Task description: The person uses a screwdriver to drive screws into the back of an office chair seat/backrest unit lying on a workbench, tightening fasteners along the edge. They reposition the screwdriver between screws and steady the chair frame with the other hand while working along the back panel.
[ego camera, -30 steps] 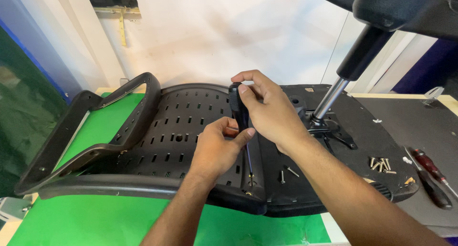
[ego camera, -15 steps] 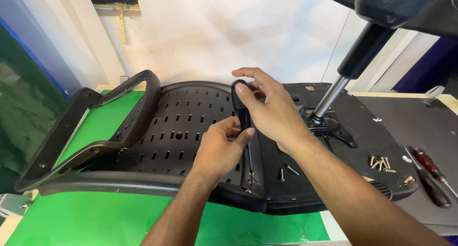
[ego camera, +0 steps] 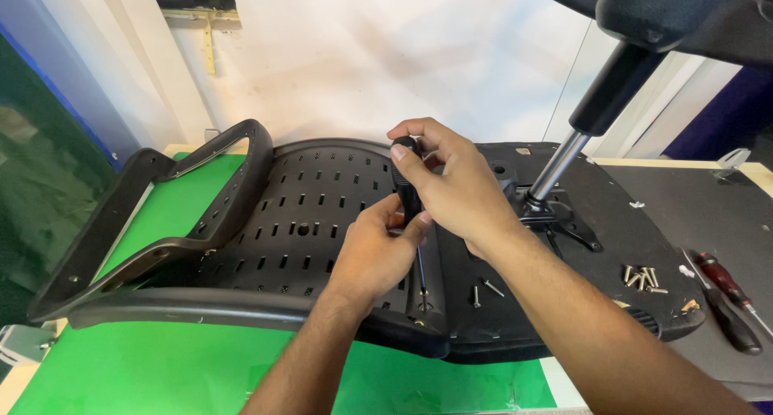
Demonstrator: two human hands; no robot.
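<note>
Black plastic chair back (ego camera: 290, 222) lying across green bench (ego camera: 161, 367), near edge overhanging. Right hand (ego camera: 459, 185) gripping screwdriver (ego camera: 409, 198) handle; left hand (ego camera: 374, 250) pinching shaft, tip standing at seam. Loose screws (ego camera: 642, 276) resting right; open room left.

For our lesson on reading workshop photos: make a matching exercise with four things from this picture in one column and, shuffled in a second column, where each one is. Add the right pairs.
Things
1. Black-handled screwdriver
2. Heap of loose screws
3. Red-handled tool
4. Chair armrest

Places
A. At the far right, on the dark tabletop
B. At the left, over the green mat
C. Upright in both hands, tip down at the seat plate
D. On the seat underside, right of the arms

Pairs: 1-C, 2-D, 3-A, 4-B
</note>
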